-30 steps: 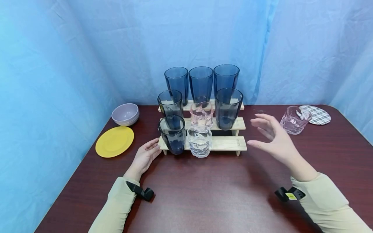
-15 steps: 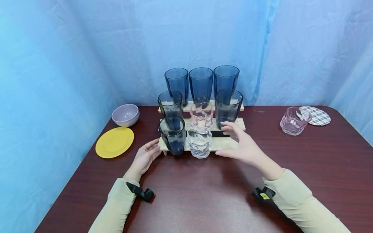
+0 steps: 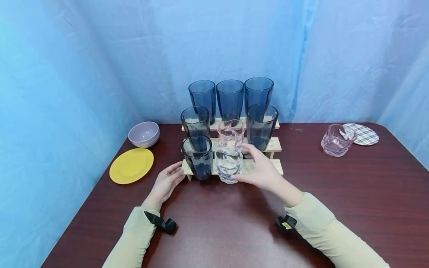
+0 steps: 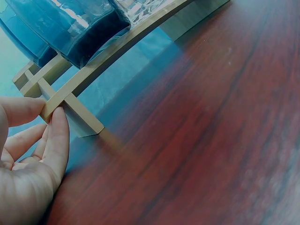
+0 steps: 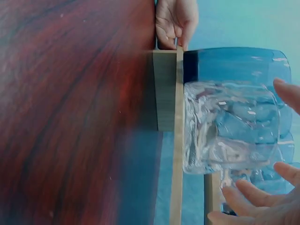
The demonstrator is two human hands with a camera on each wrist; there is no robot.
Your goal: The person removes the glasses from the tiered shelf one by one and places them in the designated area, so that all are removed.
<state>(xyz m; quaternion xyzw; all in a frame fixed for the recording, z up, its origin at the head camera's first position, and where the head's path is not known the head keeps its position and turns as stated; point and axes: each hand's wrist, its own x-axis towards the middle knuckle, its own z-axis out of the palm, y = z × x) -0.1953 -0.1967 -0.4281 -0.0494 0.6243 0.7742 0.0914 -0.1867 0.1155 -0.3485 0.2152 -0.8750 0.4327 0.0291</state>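
Note:
My left hand (image 3: 167,182) pinches the left end of the lowest step of a three-step wooden rack (image 3: 261,167); the left wrist view shows thumb and finger on the end of the wooden board (image 4: 70,89). A clear wavy glass (image 3: 228,165) stands on that step, right of a dark blue tumbler (image 3: 198,160). My right hand (image 3: 263,171) is at the clear glass's right side, thumb in front and fingers behind. In the right wrist view its spread fingers (image 5: 253,199) lie beside the clear glass (image 5: 234,129), apparently not closed on it.
A pink glass (image 3: 230,132) and more blue tumblers (image 3: 229,100) fill the upper steps. Left on the table are a lilac bowl (image 3: 144,134) and a yellow plate (image 3: 131,166). At right, another pink glass (image 3: 336,141) is near a checked disc (image 3: 365,134).
My right hand has moved left from beyond the rack's right end to the clear glass. My left hand stays at the rack's left end.

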